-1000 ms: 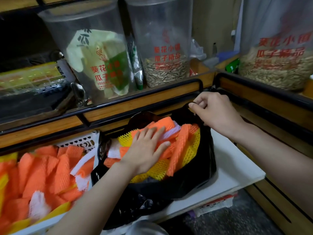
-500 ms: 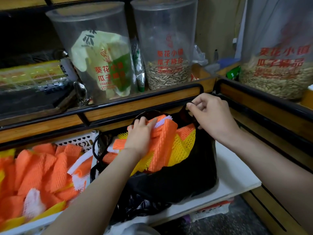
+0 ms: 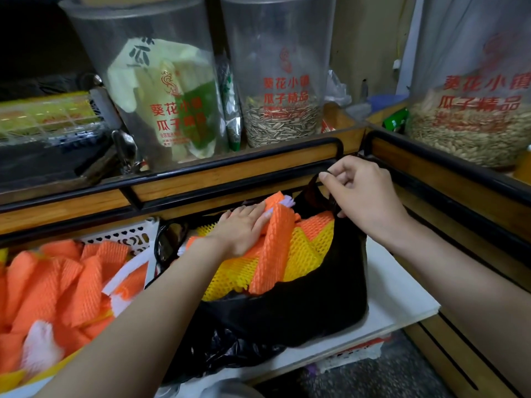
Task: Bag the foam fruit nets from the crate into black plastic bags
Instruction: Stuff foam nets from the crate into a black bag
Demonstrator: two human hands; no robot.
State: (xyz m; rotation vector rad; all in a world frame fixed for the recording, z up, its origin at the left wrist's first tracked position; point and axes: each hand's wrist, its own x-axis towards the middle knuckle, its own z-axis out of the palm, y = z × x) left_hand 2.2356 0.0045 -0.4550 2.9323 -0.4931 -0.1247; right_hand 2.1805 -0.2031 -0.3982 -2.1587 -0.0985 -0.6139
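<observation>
Black plastic bag (image 3: 301,305) stands on the white table (image 3: 402,300), stuffed with orange and yellow foam nets (image 3: 273,254). My left grip (image 3: 244,228), fingers flat, presses them down. My right grip (image 3: 365,193) pinches the bag handle (image 3: 313,183). Loose nets (image 3: 57,282) fill the crate (image 3: 120,234) beside the bag's left.
</observation>
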